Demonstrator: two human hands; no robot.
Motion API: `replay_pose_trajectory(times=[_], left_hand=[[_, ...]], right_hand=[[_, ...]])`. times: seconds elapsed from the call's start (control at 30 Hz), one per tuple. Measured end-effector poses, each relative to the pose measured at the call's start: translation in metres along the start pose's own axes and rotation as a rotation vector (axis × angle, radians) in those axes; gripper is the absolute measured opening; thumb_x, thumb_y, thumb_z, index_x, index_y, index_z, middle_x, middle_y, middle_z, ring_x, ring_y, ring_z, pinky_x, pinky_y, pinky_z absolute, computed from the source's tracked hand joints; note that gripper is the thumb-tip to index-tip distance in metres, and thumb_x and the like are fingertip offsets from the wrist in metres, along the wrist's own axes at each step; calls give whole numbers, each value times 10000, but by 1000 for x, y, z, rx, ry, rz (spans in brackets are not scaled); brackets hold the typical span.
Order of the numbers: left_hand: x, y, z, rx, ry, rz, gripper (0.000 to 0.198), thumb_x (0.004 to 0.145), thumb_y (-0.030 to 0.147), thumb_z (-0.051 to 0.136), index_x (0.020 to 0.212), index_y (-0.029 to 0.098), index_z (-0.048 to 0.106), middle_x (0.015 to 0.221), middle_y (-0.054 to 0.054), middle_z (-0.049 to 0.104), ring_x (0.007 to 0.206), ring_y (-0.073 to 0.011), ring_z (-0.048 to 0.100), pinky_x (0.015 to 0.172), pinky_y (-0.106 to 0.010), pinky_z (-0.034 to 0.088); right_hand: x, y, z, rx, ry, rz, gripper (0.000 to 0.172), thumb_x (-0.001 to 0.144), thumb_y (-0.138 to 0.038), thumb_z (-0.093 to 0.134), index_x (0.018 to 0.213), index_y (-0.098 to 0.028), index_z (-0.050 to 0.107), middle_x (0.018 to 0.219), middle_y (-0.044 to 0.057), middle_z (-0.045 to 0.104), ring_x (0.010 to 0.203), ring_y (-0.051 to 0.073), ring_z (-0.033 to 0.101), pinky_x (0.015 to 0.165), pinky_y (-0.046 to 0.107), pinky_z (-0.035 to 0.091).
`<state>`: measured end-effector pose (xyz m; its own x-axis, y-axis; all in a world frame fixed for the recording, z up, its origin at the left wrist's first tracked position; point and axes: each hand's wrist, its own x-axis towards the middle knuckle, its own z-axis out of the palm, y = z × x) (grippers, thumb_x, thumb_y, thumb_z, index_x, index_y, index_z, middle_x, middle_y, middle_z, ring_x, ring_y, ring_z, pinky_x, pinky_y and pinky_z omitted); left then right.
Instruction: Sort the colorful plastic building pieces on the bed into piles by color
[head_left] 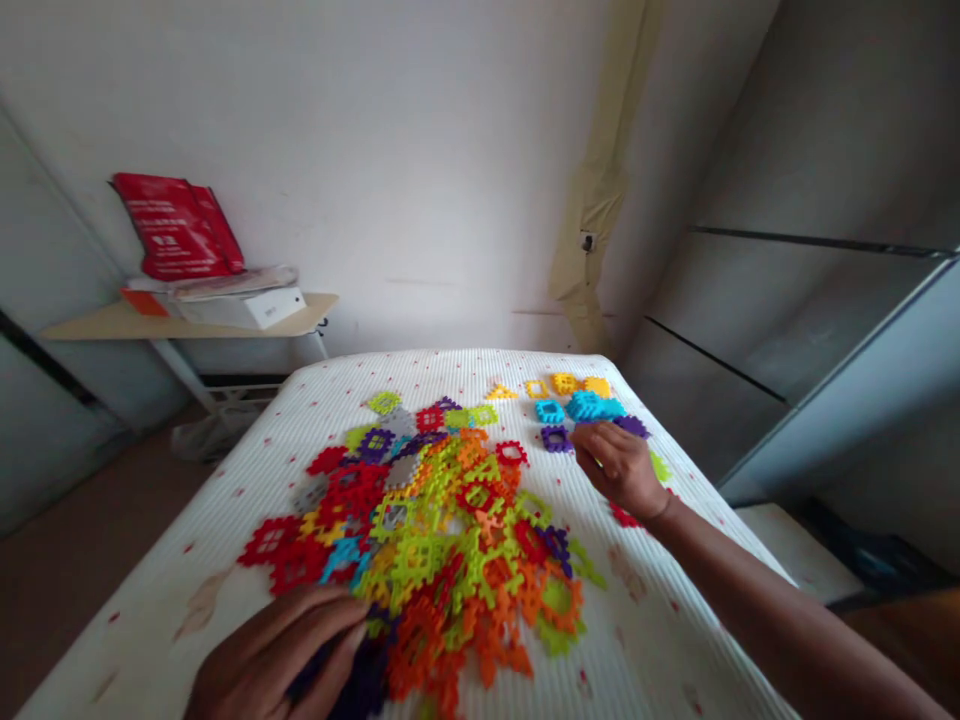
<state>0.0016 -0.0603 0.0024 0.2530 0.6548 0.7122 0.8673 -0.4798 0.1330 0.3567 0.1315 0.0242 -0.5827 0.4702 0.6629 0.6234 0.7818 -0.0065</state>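
Observation:
A big heap of colourful plastic interlocking building tiles [420, 550] is spread over the cloth-covered surface. At its near left edge, my left hand [285, 650] has fingers and thumb closed about a dark purple interlocking tile [311, 668], partly hidden by the fingers. My right hand [619, 468] is over the sorted tiles on the right, fingers curled together; whatever they hold is hidden. Just left of its fingertips lies a purple square tile [555, 439], and another purple tile [632, 426] shows behind the knuckles. Blue tiles [585, 405] are grouped just beyond.
Yellow tiles [566, 384] line the far right. A red tile [624, 515] and a green tile [660, 466] lie partly behind my right arm. A side table [97, 322] at left bears a white box [240, 305] and a red bag [180, 230]. Grey cabinets [795, 270] stand at right.

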Motion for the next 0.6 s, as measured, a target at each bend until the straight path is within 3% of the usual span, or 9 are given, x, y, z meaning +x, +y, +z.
replay_pose_trajectory(times=[0.13, 0.27, 0.5, 0.6], left_hand=[[5, 30, -17, -179, -286, 4, 105, 806, 176, 548, 831, 222, 639, 783, -22, 646, 731, -133, 588, 661, -248, 480], [-1, 50, -22, -234, -510, -65, 125, 797, 181, 528, 793, 224, 644, 768, -33, 613, 731, -150, 546, 675, -298, 442], [-9, 61, -31, -224, -615, -107, 105, 781, 286, 573, 821, 228, 652, 758, -29, 598, 736, -163, 520, 697, -323, 391], [-10, 69, -34, -192, -685, -122, 318, 699, 451, 650, 932, 235, 646, 806, -31, 601, 764, -185, 509, 712, -340, 377]], right_hand=[[-53, -26, 17, 75, -151, -146, 202, 871, -192, 457, 954, -183, 642, 891, 90, 682, 783, 165, 616, 690, 289, 481], [-72, -29, 27, 83, -202, -107, 210, 876, -222, 454, 926, -182, 654, 871, 97, 691, 754, 167, 631, 665, 290, 494], [-69, -26, 30, 73, -156, -78, 188, 862, -227, 477, 891, -190, 658, 855, 82, 694, 749, 169, 635, 665, 280, 494], [-70, -26, 30, 41, -135, -93, 188, 860, -219, 474, 882, -182, 657, 844, 80, 696, 744, 168, 634, 658, 274, 490]])
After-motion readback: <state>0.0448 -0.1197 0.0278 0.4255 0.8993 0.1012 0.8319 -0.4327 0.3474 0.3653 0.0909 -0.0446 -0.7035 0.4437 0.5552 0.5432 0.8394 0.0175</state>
